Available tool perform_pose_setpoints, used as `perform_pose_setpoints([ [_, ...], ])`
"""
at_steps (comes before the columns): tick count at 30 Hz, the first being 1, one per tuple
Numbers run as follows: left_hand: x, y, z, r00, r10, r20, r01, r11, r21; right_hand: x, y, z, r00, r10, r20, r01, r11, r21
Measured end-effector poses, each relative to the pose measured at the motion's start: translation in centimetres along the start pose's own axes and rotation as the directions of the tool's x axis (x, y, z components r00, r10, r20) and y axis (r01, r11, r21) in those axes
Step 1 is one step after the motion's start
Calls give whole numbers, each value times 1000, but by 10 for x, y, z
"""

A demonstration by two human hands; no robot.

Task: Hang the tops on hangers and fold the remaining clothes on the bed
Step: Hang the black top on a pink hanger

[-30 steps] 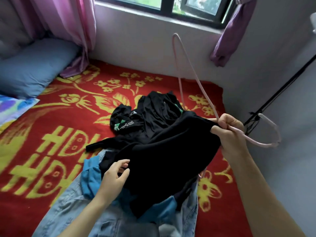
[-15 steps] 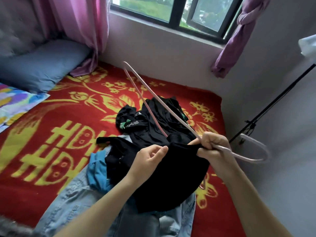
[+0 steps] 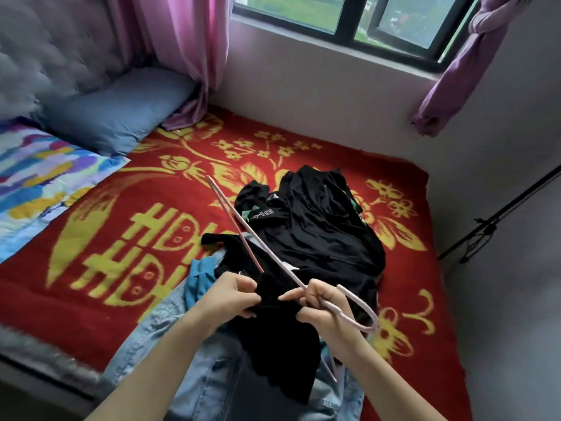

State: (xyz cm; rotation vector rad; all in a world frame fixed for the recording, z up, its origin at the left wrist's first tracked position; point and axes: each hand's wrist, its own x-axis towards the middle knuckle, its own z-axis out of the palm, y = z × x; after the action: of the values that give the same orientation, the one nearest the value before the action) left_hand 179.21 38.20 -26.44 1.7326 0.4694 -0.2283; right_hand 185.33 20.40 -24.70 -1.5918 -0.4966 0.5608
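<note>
While both hands work close together on the near side of the heap of black clothes (image 3: 318, 232), I judge this to be the step of feeding a top onto a hanger; my left hand (image 3: 233, 294) pinches a fold of the black top (image 3: 273, 338) between thumb and fingers; my right hand (image 3: 321, 308), just beside it, has its fingers curled round the neck of the pink hanger (image 3: 274, 255) while its thumb and forefinger also nip the same cloth; the two hands are nearly touching, with a short bridge of fabric between them

The top hangs from that grip and drapes down over the jeans (image 3: 212, 375), which lie nearer to me than the heap; a blue garment (image 3: 197, 278) peeks out at the heap's left edge; the hanger's long arm slants up and away across the heap's left side, and its hook curls out to the right of my right hand

I expect the top to be light, limp and a little slippery; it will sag and bunch wherever it is not held, so I would take it at the neck opening or a shoulder seam, not mid-cloth; I cannot tell which part of the garment I am pinching; the hanger looks thin and springy, so the neck below the hook seems the steadiest hold; all of this lies on the bed (image 3: 91, 268)
</note>
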Motion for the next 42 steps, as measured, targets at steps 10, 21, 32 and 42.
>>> perform_pose_setpoints([
  [10,-30,-37,-44,958,283,-53,-207,802,560,42,55,-29,998,59,6,-51,909,-413],
  [21,-50,-11,-76,905,353,-238,-259,900,351,76,65,58,979,54,196,28,919,-393],
  [32,-47,41,-108,739,423,-523,-461,885,65,60,-92,33,906,-292,306,345,929,-133],
  [42,-15,-72,-52,806,71,-588,-61,997,37,55,25,43,987,76,144,-46,977,-206],
])
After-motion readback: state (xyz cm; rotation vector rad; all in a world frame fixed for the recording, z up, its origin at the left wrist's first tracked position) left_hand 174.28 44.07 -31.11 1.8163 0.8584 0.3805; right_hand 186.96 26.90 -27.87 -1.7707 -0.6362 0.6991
